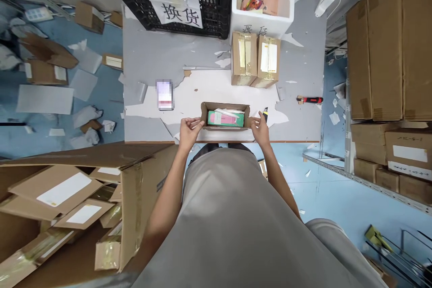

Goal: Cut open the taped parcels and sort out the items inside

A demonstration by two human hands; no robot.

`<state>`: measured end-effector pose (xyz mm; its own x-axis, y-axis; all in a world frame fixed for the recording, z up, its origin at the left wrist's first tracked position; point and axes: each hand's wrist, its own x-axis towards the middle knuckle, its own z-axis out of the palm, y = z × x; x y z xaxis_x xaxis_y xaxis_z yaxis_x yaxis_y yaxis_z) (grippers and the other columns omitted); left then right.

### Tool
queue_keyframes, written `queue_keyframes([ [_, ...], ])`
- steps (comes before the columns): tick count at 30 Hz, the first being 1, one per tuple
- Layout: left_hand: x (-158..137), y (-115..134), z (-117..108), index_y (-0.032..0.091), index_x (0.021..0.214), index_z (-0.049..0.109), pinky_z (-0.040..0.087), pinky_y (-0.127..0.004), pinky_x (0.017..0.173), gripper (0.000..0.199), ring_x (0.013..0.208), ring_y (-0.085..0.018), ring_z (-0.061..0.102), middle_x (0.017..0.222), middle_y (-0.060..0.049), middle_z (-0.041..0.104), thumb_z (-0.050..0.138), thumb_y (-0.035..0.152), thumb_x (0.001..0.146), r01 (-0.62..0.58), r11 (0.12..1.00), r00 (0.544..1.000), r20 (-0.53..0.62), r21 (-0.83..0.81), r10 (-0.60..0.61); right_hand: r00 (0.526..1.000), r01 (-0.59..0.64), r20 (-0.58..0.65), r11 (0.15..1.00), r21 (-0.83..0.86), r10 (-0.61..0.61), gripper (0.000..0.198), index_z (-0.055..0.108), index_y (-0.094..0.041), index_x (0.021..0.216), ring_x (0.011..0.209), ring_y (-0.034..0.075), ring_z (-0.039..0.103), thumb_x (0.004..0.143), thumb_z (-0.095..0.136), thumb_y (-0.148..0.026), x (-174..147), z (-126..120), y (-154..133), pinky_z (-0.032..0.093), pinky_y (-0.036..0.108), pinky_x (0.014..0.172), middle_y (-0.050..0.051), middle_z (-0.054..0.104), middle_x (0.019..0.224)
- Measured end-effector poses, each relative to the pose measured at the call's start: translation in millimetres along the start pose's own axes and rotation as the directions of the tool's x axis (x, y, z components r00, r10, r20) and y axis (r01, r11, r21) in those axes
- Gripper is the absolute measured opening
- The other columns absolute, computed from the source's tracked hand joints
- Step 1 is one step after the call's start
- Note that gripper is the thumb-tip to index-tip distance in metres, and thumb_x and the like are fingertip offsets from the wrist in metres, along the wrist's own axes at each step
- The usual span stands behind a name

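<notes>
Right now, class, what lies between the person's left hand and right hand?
In the head view, the open cardboard box lies between the left hand and right hand, with a green-and-pink pack inside.

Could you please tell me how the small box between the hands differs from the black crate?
The small box has solid brown walls; the black crate has perforated ones. The small box looks much smaller than the black crate. Both are open-topped and hold green and pink items.

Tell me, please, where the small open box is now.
In the head view, the box sits centrally along the near edge of the table, between the left hand and right hand.
</notes>
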<state>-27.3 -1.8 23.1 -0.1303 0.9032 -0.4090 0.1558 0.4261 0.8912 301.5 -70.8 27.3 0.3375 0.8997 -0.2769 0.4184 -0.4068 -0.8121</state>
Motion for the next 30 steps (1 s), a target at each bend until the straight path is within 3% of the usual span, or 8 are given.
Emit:
queue_keyframes([
  [3,-5,22,0,0.026,0.115,0.058,0.064,-0.048,0.115,0.047,0.135,-0.029,0.075,0.138,-0.013,0.078,0.091,0.038,0.084,-0.259,0.952,0.964,-0.022,0.165,0.266,0.984,0.12,-0.109,0.98,-0.156,-0.138,0.049,0.067,-0.019,0.155,0.138,0.034,0.071,0.111,0.056,-0.038,-9,-2,-25,0.062,0.054,0.119,0.022,0.073,0.15],
  [6,-8,45,8,0.025,0.119,0.068,0.066,-0.046,0.112,0.035,0.124,-0.027,0.079,0.132,-0.01,0.082,0.084,0.044,0.095,-0.397,0.885,0.918,0.12,0.244,0.378,0.968,0.25,0.062,0.944,-0.217,-0.243,0.034,0.079,-0.023,0.135,0.129,0.03,0.075,0.115,0.053,-0.03,-10,-3,-50,0.061,0.048,0.12,0.016,0.079,0.136],
  [9,-7,59,25,0.024,0.125,0.074,0.066,-0.044,0.11,0.025,0.113,-0.028,0.083,0.126,-0.01,0.085,0.071,0.038,0.104,-0.409,0.849,0.893,0.337,0.335,0.297,0.933,0.271,0.312,0.92,-0.283,-0.179,0.035,0.081,-0.022,0.138,0.12,0.028,0.079,0.115,0.054,-0.023,-8,2,-68,0.062,0.043,0.114,0.013,0.083,0.13],
  [11,-5,60,39,0.022,0.135,0.075,0.063,-0.047,0.116,0.033,0.123,-0.033,0.082,0.135,-0.014,0.084,0.067,0.03,0.104,-0.398,0.766,0.881,0.444,0.505,0.165,0.909,0.264,0.404,0.888,-0.377,-0.099,0.04,0.079,-0.019,0.147,0.127,0.031,0.078,0.115,0.055,-0.021,-9,7,-74,0.061,0.044,0.115,0.016,0.08,0.143],
  [14,-1,55,61,0.016,0.141,0.075,0.06,-0.054,0.121,0.044,0.137,-0.044,0.076,0.143,-0.024,0.079,0.072,0.023,0.097,-0.336,0.564,0.872,0.475,0.754,-0.115,0.89,0.274,0.455,0.842,-0.464,-0.038,0.052,0.068,-0.016,0.164,0.139,0.036,0.073,0.114,0.055,-0.022,-15,14,-77,0.061,0.049,0.118,0.02,0.06,0.175],
  [17,2,46,80,0.009,0.13,0.079,0.062,-0.058,0.117,0.044,0.131,-0.051,0.078,0.137,-0.033,0.077,0.081,0.019,0.087,-0.281,0.475,0.858,0.44,0.834,-0.266,0.878,0.293,0.478,0.828,-0.478,-0.034,0.058,0.061,-0.016,0.171,0.149,0.039,0.067,0.114,0.056,-0.021,-21,19,-75,0.059,0.054,0.123,0.019,0.046,0.187],
  [23,11,42,95,0.0,0.146,0.069,0.061,-0.061,0.118,0.055,0.146,-0.052,0.067,0.161,-0.043,0.057,0.069,0.014,0.093,-0.278,0.398,0.874,0.402,0.874,-0.273,0.883,0.337,0.456,0.824,-0.456,-0.109,0.053,0.065,-0.01,0.166,0.161,0.039,0.056,0.115,0.052,-0.019,-17,23,-67,0.047,0.055,0.138,0.022,0.052,0.182],
  [30,18,48,105,0.002,0.149,0.068,0.061,-0.059,0.115,0.051,0.15,-0.049,0.063,0.159,-0.041,0.06,0.053,0.007,0.101,-0.306,0.315,0.884,0.39,0.899,-0.256,0.904,0.339,0.396,0.834,-0.435,-0.161,0.052,0.068,-0.011,0.162,0.159,0.036,0.058,0.115,0.049,-0.02,-6,29,-58,0.046,0.053,0.138,0.021,0.058,0.177],
])
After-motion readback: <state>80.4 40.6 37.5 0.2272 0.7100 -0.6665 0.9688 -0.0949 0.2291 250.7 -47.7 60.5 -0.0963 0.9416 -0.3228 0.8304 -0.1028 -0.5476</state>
